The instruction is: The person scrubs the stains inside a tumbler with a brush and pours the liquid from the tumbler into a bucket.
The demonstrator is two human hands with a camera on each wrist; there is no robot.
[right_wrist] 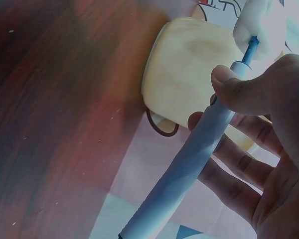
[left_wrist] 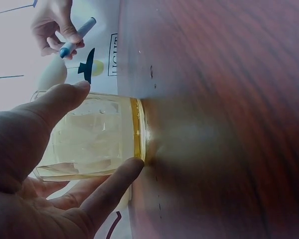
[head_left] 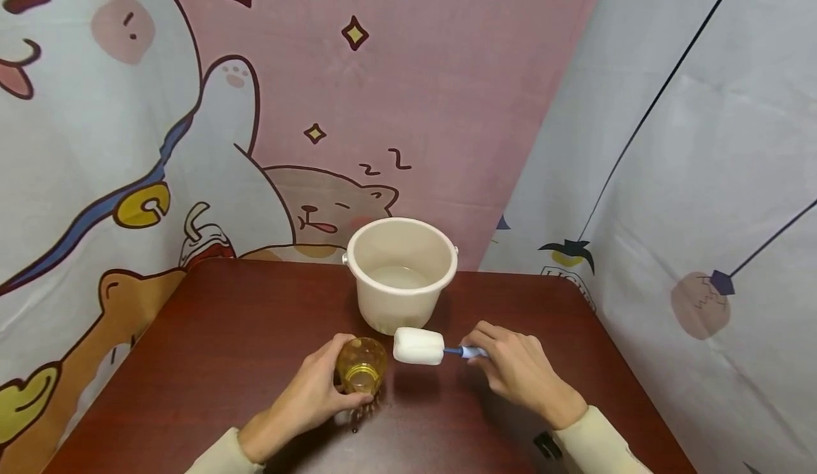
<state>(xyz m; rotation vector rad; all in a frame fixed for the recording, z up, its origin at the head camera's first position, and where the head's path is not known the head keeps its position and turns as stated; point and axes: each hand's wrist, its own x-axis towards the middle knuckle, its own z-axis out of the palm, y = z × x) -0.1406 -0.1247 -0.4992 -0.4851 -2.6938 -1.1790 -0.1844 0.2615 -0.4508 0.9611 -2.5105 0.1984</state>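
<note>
An amber glass cup [head_left: 362, 366] is gripped by the left hand [head_left: 313, 392], thumb on one side and fingers on the other. In the left wrist view the cup [left_wrist: 97, 134] has its base close to the table. The right hand [head_left: 520, 371] holds a sponge brush by its handle [head_left: 474, 352]; its white sponge head [head_left: 418, 346] points left, beside the cup and apart from it. In the right wrist view the thumb and fingers hold the blue-grey handle [right_wrist: 184, 159].
A cream bucket [head_left: 401, 296] with some liquid in it stands at the back of the brown table [head_left: 255, 332], behind the cup and sponge. Small drops lie on the tabletop near the cup. Patterned cloth [head_left: 447, 91] hangs behind the table and at its sides.
</note>
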